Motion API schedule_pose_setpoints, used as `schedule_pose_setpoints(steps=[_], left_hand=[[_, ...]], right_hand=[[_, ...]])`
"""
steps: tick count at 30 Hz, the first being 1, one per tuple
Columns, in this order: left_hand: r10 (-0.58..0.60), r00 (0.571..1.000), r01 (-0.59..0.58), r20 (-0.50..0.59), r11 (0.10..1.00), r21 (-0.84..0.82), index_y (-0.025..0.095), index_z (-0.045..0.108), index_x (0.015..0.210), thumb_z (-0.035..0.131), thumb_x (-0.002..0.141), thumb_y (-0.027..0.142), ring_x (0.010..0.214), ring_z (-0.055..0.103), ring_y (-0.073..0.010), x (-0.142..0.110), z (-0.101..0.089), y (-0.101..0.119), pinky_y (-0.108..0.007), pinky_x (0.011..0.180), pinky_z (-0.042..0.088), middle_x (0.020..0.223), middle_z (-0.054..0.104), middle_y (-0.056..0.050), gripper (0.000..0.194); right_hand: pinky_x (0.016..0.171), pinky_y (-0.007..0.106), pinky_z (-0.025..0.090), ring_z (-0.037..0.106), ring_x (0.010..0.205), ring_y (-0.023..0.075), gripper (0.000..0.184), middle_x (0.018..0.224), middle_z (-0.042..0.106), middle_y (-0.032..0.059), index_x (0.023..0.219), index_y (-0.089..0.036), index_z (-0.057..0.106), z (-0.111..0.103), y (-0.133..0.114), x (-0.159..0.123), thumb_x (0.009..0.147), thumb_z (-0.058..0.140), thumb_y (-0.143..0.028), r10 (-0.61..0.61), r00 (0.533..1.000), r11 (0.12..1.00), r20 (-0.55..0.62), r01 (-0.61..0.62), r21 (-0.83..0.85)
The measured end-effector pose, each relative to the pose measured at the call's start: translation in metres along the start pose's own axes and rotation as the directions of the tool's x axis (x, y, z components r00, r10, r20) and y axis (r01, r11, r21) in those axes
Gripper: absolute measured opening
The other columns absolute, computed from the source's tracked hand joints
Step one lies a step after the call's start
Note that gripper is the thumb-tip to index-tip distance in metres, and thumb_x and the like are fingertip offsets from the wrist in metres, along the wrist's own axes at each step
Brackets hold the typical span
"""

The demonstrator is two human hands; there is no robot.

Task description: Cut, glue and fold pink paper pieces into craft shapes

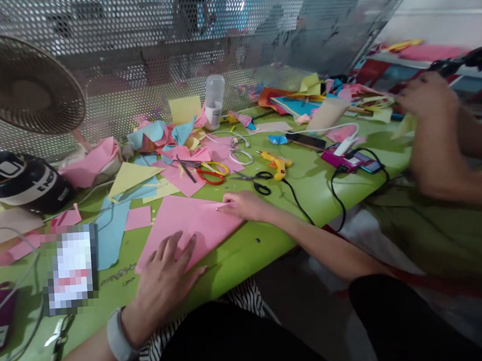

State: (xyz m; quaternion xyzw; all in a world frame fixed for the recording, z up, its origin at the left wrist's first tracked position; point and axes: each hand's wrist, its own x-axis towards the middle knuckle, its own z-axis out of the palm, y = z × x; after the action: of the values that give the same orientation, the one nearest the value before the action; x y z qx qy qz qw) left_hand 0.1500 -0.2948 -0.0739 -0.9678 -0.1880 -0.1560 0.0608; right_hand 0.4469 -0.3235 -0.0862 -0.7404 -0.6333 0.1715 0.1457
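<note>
A sheet of pink paper (pixel 186 219) lies on the green table (pixel 265 247) in front of me. My left hand (pixel 165 269) rests on its near left part, fingers spread, with a grey band round the wrist. At the sheet's right corner, my right hand (pixel 246 204) pinches the paper between thumb and fingers. Just beyond that hand lie black-handled scissors (pixel 261 182). Scissors with red and yellow handles (pixel 212 174) sit behind the sheet, and a yellow glue gun (pixel 278 164) is farther right.
Paper scraps (pixel 168 136) heap at the back, near a clear bottle (pixel 214 103). A fan (pixel 26 84), a black cylinder (pixel 24 183) and a phone (pixel 73 270) stand or lie left. At right are a purple power strip (pixel 341 158), cords and another person's hands (pixel 430 98).
</note>
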Motion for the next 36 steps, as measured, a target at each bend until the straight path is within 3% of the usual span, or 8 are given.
schedule_pose_setpoints(steps=[3,9,16,23,26,30,33,36], left_hand=[[0.095,0.995,-0.095,0.006,0.995,0.025,0.019,0.042,0.15,0.048,0.096,0.06,0.14,0.044,-0.0361,0.004,0.008,-0.002,-0.053,0.107,0.046,0.155,0.043,-0.017,0.068],[0.104,0.988,-0.095,0.114,0.992,-0.088,0.021,0.022,0.16,0.039,0.096,0.067,0.147,0.036,-0.0337,-0.003,0.023,-0.002,-0.052,0.112,0.04,0.162,0.032,-0.016,0.08],[0.092,0.994,-0.091,0.057,0.996,-0.013,0.018,0.038,0.154,0.041,0.094,0.069,0.132,0.054,-0.0337,-0.012,0.015,0.01,-0.047,0.102,0.05,0.156,0.042,-0.018,0.079],[0.007,0.998,-0.007,0.068,1.0,0.003,0.018,0.052,0.144,0.039,0.098,0.062,0.11,0.065,-0.031,0.0,0.015,-0.006,-0.042,0.079,0.057,0.145,0.057,-0.015,0.065],[0.024,0.998,-0.023,0.056,1.0,-0.021,0.016,0.057,0.138,0.04,0.098,0.062,0.116,0.063,-0.0321,0.001,0.021,-0.009,-0.045,0.086,0.055,0.141,0.06,-0.015,0.063],[0.068,0.998,-0.067,0.014,0.996,-0.059,0.012,0.047,0.147,0.041,0.097,0.064,0.135,0.052,-0.0322,-0.002,0.029,-0.011,-0.047,0.105,0.048,0.148,0.053,-0.016,0.072],[0.108,0.994,-0.106,0.011,0.991,-0.075,0.012,0.04,0.152,0.041,0.097,0.064,0.136,0.051,-0.0323,-0.003,0.032,-0.012,-0.048,0.106,0.048,0.148,0.053,-0.018,0.075],[0.109,0.994,-0.109,0.0,0.991,-0.076,0.017,0.043,0.151,0.043,0.097,0.064,0.136,0.051,-0.034,-0.004,0.034,-0.013,-0.05,0.105,0.05,0.149,0.051,-0.018,0.072]], right_hand=[[0.061,0.026,0.03,0.059,0.071,0.0179,0.026,0.08,0.071,0.0041,0.092,-0.02,0.067,0.004,0.0,0.001,0.093,0.058,-0.044,0.025,0.999,0.999,-0.044,-0.027,-0.044],[0.064,0.026,0.032,0.063,0.074,0.0184,0.022,0.086,0.074,0.0055,0.089,-0.02,0.067,0.013,0.003,-0.001,0.095,0.057,-0.039,0.03,0.989,0.996,-0.145,-0.042,-0.084],[0.058,0.026,0.03,0.06,0.066,0.0174,0.024,0.076,0.072,0.0034,0.086,-0.022,0.067,0.011,0.0,-0.005,0.094,0.057,-0.042,0.048,0.995,0.994,-0.091,-0.057,-0.093],[0.062,0.026,0.033,0.064,0.073,0.0187,0.024,0.083,0.074,0.0046,0.089,-0.021,0.066,0.009,0.0,-0.005,0.096,0.054,-0.041,0.065,0.995,0.993,-0.078,-0.072,-0.089],[0.063,0.026,0.034,0.065,0.076,0.0189,0.022,0.086,0.075,0.004,0.089,-0.022,0.066,0.009,-0.002,-0.005,0.095,0.056,-0.04,0.073,0.993,0.992,-0.088,-0.082,-0.098],[0.065,0.027,0.035,0.066,0.078,0.0192,0.018,0.09,0.076,0.0031,0.095,-0.023,0.065,0.009,-0.004,-0.004,0.094,0.058,-0.04,0.083,0.99,0.991,-0.116,-0.094,-0.091],[0.066,0.027,0.038,0.067,0.08,0.0194,0.018,0.094,0.075,0.0026,0.101,-0.023,0.064,0.009,-0.003,-0.003,0.093,0.06,-0.039,0.086,0.987,0.992,-0.135,-0.097,-0.079],[0.071,0.029,0.044,0.067,0.085,0.0202,0.016,0.098,0.074,0.0044,0.102,-0.022,0.066,0.009,-0.002,-0.005,0.093,0.06,-0.034,0.057,0.981,0.991,-0.187,-0.079,-0.112]])
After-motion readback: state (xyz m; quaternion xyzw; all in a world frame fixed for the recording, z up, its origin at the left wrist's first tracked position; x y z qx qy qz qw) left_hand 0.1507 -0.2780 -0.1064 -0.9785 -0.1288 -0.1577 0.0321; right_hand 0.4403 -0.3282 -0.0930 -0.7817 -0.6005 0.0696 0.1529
